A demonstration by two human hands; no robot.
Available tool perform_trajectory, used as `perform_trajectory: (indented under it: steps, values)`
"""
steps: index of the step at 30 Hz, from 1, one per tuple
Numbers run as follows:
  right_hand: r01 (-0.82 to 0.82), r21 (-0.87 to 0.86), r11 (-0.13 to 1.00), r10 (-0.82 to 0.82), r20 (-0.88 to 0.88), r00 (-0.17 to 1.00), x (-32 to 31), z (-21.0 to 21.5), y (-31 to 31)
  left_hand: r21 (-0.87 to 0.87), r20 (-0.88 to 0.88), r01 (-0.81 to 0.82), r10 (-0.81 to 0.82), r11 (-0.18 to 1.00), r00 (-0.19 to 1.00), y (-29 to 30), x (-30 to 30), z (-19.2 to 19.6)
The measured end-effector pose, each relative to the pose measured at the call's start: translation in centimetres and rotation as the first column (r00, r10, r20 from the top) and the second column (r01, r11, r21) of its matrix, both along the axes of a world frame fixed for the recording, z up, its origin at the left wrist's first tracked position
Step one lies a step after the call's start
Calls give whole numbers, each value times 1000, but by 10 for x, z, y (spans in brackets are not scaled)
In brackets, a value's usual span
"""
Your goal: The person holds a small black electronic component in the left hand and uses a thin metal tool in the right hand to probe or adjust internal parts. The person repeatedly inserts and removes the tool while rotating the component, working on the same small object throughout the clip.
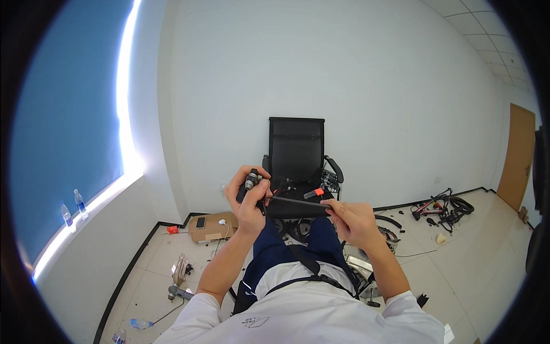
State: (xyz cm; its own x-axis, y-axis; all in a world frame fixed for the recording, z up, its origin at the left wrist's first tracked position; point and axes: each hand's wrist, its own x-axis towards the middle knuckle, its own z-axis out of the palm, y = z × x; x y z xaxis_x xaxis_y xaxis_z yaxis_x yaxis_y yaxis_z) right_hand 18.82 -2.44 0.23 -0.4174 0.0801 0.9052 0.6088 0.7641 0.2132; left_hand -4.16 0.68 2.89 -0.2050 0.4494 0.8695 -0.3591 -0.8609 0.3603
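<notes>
My left hand (245,198) is closed around a small black and silver metal part (252,180), probably from a bicycle; its exact kind is hard to make out. A long, thin, dark rod (298,202) runs from beside that part across to my right hand (350,221). My right thumb and fingers pinch the rod's right end. Its left end meets my left hand, where fingers hide whether it is seated in the part. Both hands are raised over my lap, in front of a black office chair (297,143).
On the chair seat lie an orange-and-black item (313,193) and small dark parts. Dismantled bicycle pieces (444,209) are on the floor at right. Cardboard (213,227) with a phone (201,222) lies at left; bottles (80,202) stand on the windowsill.
</notes>
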Motion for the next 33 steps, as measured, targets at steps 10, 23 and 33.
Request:
perform_trajectory:
  steps: [10, 23, 33]
  values:
    - [-199, -134, 971, 177, -158, 971, -2, 2, -2, -36, 14, 40, -39, 999, 999, -1, 1, 1]
    - [-550, -710, 440, 264, -483, 835, 4, -2, 4, 103, -36, -53, 57, 993, 998, -6, 2, -3]
    - [-542, -675, 501, 256, -482, 838, 3, 5, -8, 86, -61, -25, 30, 996, 998, -1, 1, -3]
